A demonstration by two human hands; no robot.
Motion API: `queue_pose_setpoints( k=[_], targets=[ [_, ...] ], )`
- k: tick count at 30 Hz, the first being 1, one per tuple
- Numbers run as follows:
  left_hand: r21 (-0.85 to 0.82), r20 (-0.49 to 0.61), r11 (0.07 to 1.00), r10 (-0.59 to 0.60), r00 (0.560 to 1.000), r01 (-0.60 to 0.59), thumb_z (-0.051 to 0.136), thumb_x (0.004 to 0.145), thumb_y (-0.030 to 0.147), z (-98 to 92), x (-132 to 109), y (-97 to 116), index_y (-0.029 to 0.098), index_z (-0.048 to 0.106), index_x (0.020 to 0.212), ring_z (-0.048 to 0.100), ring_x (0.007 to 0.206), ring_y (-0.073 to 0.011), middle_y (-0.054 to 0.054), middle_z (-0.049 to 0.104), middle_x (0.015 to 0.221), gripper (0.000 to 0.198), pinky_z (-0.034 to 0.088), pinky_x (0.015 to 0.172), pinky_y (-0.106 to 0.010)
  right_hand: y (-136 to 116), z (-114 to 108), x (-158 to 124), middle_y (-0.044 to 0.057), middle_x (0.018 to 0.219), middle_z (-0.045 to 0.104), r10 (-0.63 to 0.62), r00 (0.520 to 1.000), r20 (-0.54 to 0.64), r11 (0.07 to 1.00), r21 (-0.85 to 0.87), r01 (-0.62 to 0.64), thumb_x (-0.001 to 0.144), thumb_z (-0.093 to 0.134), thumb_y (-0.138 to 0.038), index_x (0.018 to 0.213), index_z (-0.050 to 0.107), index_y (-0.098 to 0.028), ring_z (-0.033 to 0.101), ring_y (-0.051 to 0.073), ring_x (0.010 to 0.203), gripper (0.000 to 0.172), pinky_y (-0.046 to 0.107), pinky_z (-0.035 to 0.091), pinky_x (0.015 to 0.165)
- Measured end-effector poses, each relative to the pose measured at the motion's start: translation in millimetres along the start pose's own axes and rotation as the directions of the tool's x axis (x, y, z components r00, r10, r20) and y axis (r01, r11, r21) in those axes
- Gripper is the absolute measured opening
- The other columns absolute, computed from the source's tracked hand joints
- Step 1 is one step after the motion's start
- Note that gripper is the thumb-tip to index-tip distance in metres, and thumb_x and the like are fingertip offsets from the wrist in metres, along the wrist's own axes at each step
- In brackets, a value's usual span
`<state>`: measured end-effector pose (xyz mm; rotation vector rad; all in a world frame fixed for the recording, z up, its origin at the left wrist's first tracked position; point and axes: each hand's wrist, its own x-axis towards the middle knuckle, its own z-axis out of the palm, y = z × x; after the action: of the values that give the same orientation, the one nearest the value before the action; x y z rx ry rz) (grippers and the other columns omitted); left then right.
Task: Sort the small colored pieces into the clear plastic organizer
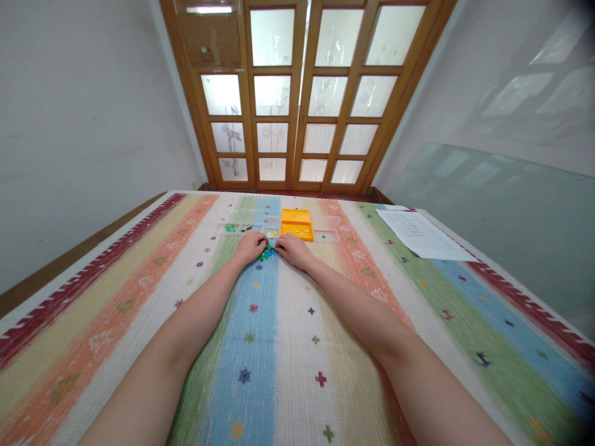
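Note:
A small pile of green and blue pieces [267,253] lies on the striped cloth between my hands. My left hand [251,246] touches its left side with curled fingers. From the right, my right hand [292,249] reaches the pile, its fingers pinched together. What either hand holds is too small to make out. Just behind them is an open yellow box [296,215]. Clear plastic trays [331,228] flank it; the left one contains green pieces [230,228] and brown pieces [246,228], and a blue piece [324,236] is at the right.
The patterned tablecloth [297,347] covers the table. White paper sheets [421,234] lie at the back right. Past the far edge stand wooden doors with glass panes [297,93]. A glass panel [502,229] leans along the right wall.

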<state>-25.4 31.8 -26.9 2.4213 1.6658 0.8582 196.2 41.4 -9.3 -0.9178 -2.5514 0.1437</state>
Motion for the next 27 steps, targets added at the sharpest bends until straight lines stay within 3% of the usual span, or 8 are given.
queue_pose_setpoints(
  k=[8,14,20,27],
  targets=[
    [-0.013,0.019,1.0,-0.023,1.0,0.023,0.054,0.092,0.024,-1.2,-0.2,0.9,0.02,0.079,0.094,0.063,0.095,-0.0216,-0.007,0.073,0.096,0.024,0.048,0.093,-0.035,-1.5,-2.9,-1.2,0.007,0.099,0.071,-0.002,0.999,-0.049,1.0,0.022,0.003,0.098,0.062,-0.021,0.097,0.073,-0.019,0.06,0.02,0.098,0.011,0.03,0.041,0.088],
    [-0.009,0.025,0.999,-0.032,0.999,0.032,0.054,0.092,0.024,-4.3,-0.4,4.4,0.021,0.079,0.094,0.063,0.097,-0.0223,-0.007,0.073,0.098,0.025,0.048,0.095,-0.036,7.0,-11.2,0.3,0.007,0.1,0.072,0.096,0.976,-0.193,0.993,0.082,-0.082,0.098,0.06,-0.023,0.099,0.071,-0.02,0.06,0.021,0.098,0.012,0.03,0.042,0.088],
    [-0.026,0.029,0.998,-0.049,0.998,0.05,0.054,0.091,0.022,-5.8,-1.2,6.2,0.021,0.078,0.093,0.064,0.099,-0.023,-0.007,0.073,0.101,0.024,0.048,0.097,-0.037,38.5,-23.5,-0.8,0.006,0.094,0.072,0.353,0.866,-0.355,0.935,0.178,-0.308,0.096,0.056,-0.027,0.105,0.072,-0.02,0.062,0.021,0.087,0.02,0.03,0.043,0.08],
    [-0.021,0.023,0.999,-0.028,0.999,0.029,0.053,0.092,0.022,-5.7,-1.6,5.3,0.02,0.078,0.092,0.063,0.099,-0.0231,-0.008,0.072,0.098,0.025,0.048,0.097,-0.037,69.2,-25.7,-6.5,0.004,0.088,0.073,0.529,0.763,-0.372,0.848,0.258,-0.463,0.093,0.055,-0.031,0.101,0.074,-0.021,0.062,0.02,0.078,0.023,0.028,0.043,0.07]
  ],
)
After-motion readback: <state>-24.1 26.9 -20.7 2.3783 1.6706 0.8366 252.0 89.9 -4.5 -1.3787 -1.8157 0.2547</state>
